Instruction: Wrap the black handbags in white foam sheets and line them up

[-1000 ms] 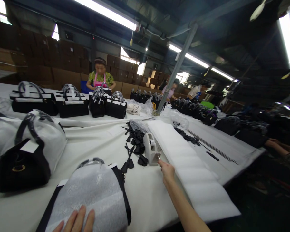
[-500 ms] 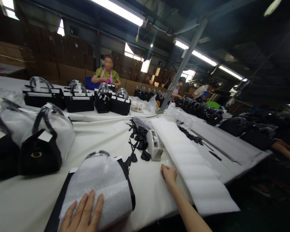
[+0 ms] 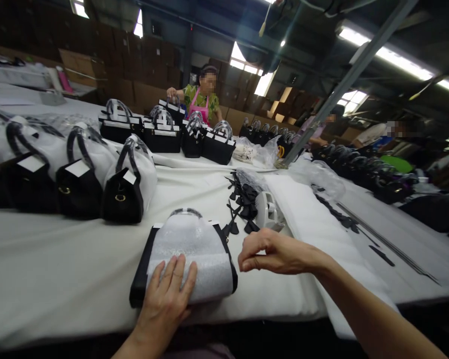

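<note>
A black handbag (image 3: 138, 281) lies flat on the cloth-covered table before me, with a white foam sheet (image 3: 209, 269) over its front. My left hand (image 3: 168, 294) rests flat on that sheet, its fingers spread. To the right of the bag, above the table, my right hand (image 3: 262, 252) is bent at the wrist with thumb and fingers pinched together. Whatever they pinch, if anything, is too small to make out. A white tape dispenser (image 3: 267, 212) stands just behind this hand, beside a pile of black leather tags (image 3: 247, 199).
Several wrapped handbags (image 3: 123, 194) stand in a row at left, and more black bags (image 3: 160, 137) farther back. A long white foam strip (image 3: 303, 219) runs along the right. Behind the table, a person in a pink apron (image 3: 199, 107) touches a bag. A slanted metal post (image 3: 336, 94) rises beyond.
My right hand has moved from near the tape dispenser toward the bag's right edge. My left hand stays on the foam sheet. The view has swung left.
</note>
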Action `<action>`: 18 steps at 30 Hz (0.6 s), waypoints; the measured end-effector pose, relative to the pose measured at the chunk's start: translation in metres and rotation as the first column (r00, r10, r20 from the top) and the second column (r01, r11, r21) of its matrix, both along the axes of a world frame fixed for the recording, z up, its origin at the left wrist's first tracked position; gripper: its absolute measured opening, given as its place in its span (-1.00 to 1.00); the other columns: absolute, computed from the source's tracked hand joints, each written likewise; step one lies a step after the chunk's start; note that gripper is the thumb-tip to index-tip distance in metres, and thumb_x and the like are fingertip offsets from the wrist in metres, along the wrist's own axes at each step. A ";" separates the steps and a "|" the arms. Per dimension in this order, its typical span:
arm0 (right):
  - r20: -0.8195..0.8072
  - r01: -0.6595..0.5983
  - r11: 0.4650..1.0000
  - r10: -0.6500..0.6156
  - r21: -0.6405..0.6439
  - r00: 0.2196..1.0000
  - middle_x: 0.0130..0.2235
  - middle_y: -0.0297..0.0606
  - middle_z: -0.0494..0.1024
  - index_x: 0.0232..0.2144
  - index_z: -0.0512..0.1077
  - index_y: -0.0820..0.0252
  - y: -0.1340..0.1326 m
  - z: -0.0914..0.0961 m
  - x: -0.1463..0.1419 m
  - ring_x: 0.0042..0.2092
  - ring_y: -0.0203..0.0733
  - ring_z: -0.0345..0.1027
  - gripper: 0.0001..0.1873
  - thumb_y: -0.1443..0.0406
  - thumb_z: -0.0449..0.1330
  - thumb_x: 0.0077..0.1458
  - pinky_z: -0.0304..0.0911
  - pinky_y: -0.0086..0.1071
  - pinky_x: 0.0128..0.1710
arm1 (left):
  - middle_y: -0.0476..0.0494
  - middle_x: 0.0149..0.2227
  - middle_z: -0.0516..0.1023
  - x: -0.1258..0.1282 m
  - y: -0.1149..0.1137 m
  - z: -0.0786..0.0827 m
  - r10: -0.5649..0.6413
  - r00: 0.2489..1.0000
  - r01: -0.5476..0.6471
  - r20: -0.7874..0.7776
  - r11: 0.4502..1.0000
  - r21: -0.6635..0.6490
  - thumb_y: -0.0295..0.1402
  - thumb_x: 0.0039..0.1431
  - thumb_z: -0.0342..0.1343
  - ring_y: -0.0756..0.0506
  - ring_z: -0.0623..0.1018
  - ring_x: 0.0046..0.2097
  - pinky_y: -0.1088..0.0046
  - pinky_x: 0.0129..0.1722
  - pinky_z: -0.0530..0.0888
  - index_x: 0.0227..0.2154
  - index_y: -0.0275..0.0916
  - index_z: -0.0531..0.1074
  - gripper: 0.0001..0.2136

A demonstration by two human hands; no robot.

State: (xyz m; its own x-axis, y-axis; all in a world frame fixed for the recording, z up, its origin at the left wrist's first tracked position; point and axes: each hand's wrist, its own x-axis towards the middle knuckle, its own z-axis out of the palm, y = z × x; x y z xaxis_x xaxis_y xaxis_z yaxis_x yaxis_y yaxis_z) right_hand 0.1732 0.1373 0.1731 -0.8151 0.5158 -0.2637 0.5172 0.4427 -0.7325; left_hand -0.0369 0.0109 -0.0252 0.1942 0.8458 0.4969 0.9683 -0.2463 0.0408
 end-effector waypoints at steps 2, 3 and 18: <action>0.069 -0.136 0.987 0.141 -0.081 0.988 -0.37 -0.31 0.62 -0.36 0.60 0.15 0.005 0.005 -0.017 -0.33 -0.22 0.42 -0.77 0.16 0.20 0.03 0.24 -0.44 -0.27 | -0.37 0.15 0.35 0.000 0.000 0.000 0.002 1.000 -0.002 -0.004 1.000 0.006 -0.06 -0.14 0.32 -0.33 0.34 0.17 0.02 0.19 0.17 0.14 -0.17 0.27 -0.26; 0.118 -0.179 0.981 0.187 -0.074 0.975 -0.39 -0.33 0.62 -0.37 0.60 0.13 0.009 0.003 -0.025 -0.35 -0.24 0.42 -0.80 0.20 0.21 0.02 0.22 -0.46 -0.29 | -0.37 0.15 0.35 0.000 0.001 -0.001 0.003 1.000 -0.002 -0.007 1.000 0.007 -0.07 -0.12 0.31 -0.33 0.34 0.17 0.02 0.18 0.17 0.14 -0.17 0.27 -0.28; 0.505 -0.447 0.840 0.542 -0.307 0.672 -0.41 -0.36 0.57 -0.23 0.57 0.25 0.020 0.010 -0.080 -0.40 -0.37 0.35 -0.77 0.27 0.23 0.06 0.13 -0.56 -0.41 | -0.37 0.14 0.36 -0.001 0.001 0.003 0.019 0.999 -0.019 -0.036 1.000 0.003 -0.26 0.06 0.18 -0.32 0.34 0.17 0.00 0.15 0.26 0.13 -0.16 0.26 -0.46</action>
